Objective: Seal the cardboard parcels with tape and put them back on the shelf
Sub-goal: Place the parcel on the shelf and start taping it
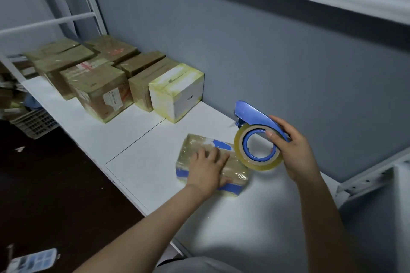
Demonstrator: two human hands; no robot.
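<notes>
left hand (208,167): fingers flat, pressing the parcel (233,167)
right hand (295,150): grips tape dispenser (255,131) (blue), just right of parcel

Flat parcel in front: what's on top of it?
The left hand rests flat on the parcel; its glossy top and blue patches show around the hand. The surface under the palm is hidden.

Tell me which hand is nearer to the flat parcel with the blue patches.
Left. The left hand lies flat on top of the flat parcel, while the right hand grips the tape dispenser at the parcel's right end, off the parcel itself.
</notes>
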